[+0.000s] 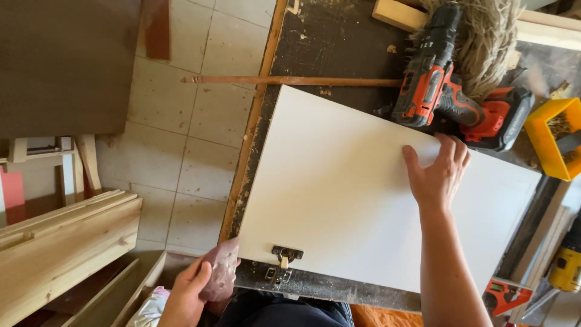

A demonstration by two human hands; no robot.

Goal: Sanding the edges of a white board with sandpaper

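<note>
The right hand (439, 172) lies flat on a white cabinet door panel (357, 206), palm down, fingers spread a little and pointing away from the person toward the far edge of the panel. The forearm runs straight up from the lower edge of the view, with the wrist level and the hand closed on nothing. The fingertips reach almost to the base of a red and black cordless drill (445, 85), which lies on its side just beyond the panel.

The left hand (187, 297) is low at the near left, off the edge of the workbench (321, 42). It is curled around a piece of reddish-brown sandpaper (221, 275), thumb on top, and holds the sheet up just beside the panel's near left corner.

The panel lies flat on the dark, scuffed workbench, turned at a slight angle to it. A metal cabinet hinge (283, 261) is fixed at the middle of its near edge and hangs over the bench top.

A thin wooden strip (290, 80) lies across the bench past the panel and juts out over the tiled floor (181, 121). A bundle of pale fibres (484, 36) sits behind the drill, and a yellow plastic tray (554, 136) lies at the right. Pine boards (60, 242) are stacked at the lower left.
</note>
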